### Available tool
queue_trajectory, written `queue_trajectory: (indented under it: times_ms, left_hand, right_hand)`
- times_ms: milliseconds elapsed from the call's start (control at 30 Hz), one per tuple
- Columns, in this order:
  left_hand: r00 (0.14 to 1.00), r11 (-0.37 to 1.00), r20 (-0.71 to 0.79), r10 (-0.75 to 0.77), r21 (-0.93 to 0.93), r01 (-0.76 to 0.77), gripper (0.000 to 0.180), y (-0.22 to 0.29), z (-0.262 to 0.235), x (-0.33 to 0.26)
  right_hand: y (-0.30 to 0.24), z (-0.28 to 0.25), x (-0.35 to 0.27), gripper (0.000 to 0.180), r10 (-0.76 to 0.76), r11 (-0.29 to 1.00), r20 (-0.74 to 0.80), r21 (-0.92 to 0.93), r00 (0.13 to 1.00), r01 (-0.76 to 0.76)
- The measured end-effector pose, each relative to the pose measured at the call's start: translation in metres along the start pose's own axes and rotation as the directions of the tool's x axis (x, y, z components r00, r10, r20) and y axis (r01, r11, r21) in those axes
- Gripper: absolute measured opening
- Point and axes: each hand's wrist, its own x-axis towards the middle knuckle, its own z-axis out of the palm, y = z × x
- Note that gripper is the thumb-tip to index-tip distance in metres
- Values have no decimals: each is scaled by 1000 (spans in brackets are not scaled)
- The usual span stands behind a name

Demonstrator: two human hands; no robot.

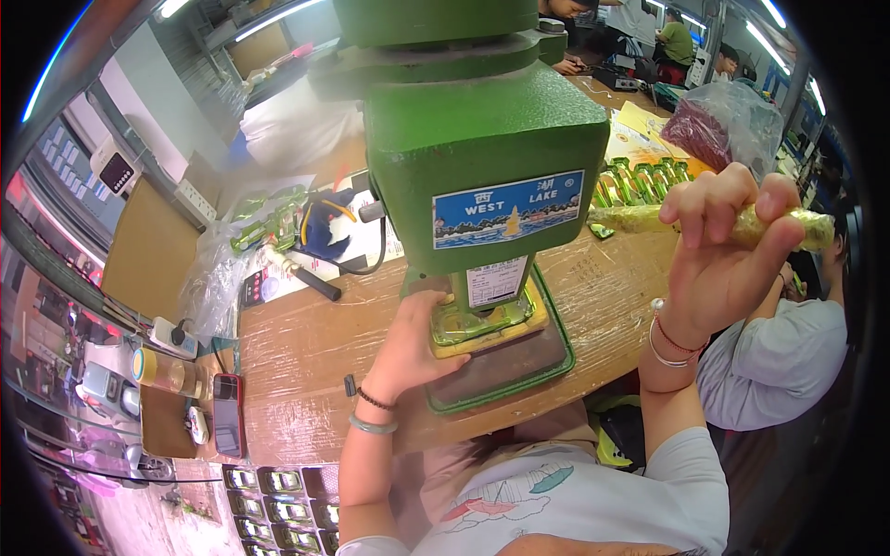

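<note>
A green bench press (491,120) with a picture label on its front stands before me on the table. Under its ram, a green transparent plastic part (454,326) sits in a yellow-edged fixture (505,341) on the brown press base (496,382). My left hand (417,338) is closed on the fixture's left side, its thumb along the near edge and its fingertips partly hidden. Raised at the right, my right hand (728,236) wraps its fingers round the press lever handle (630,219), which is covered in yellowish wrapping.
Green plastic parts (640,183) lie in rows right of the press. Blue-handled pliers (326,222), a hammer (315,281) and a phone (228,415) are on the left. A tray of parts (283,508) is below. Another person (779,361) sits close at the right.
</note>
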Motion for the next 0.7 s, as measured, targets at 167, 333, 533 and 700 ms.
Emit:
queue_trajectory:
  times_ms: [167,333,533,700]
  left_hand:
    - [1000,1000,-12,5,21,-4,75,-2,1,-1]
    - [999,999,-16,32,22,-31,75,-2,4,1]
    - [1000,1000,-20,9,17,-9,75,-4,3,-2]
    - [999,999,-15,28,24,-27,75,-4,4,1]
  right_hand:
    - [1,1,-3,37,-6,1000,12,-3,1000,6]
    - [-3,-3,-8,37,-47,998,10,31,999,47]
    - [1,3,-16,37,-75,997,-13,-27,997,75]
    - [-3,3,-20,38,-97,995,-48,-16,994,96]
